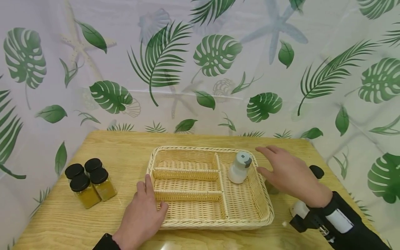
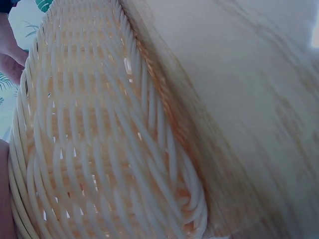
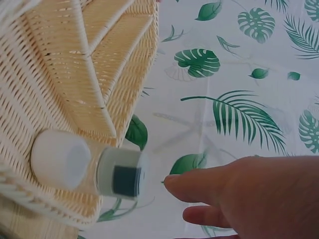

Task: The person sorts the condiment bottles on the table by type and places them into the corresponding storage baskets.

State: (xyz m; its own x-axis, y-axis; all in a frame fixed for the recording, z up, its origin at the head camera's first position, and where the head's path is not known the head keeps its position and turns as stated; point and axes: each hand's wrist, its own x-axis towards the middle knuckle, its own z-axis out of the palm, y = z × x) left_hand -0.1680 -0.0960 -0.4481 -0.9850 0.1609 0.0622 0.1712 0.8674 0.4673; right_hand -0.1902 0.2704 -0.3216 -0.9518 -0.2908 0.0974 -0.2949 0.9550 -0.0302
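Observation:
A wicker basket (image 1: 187, 224) with dividers stands on the table. My left hand (image 1: 142, 211) rests on its left rim near the front corner, fingers fairly straight and the thumb over the front-left compartment. Inside the right compartment stands a white shaker bottle (image 1: 239, 168) with a grey-green cap; the right wrist view shows this shaker (image 3: 65, 159) close up. My right hand (image 1: 290, 173) hovers by the basket's right rim with its fingers extended and nothing held. In the right wrist view, the fingertips (image 3: 182, 186) are apart from the shaker's cap.
Several square jars (image 1: 85, 191) with black lids and yellow-brown contents stand together at the left of the table (image 1: 131, 146). Right of the basket, partly hidden by my right arm, are a black lid (image 1: 316, 172) and a white container (image 1: 300, 209). A leaf-patterned cloth (image 1: 187, 114) hangs behind.

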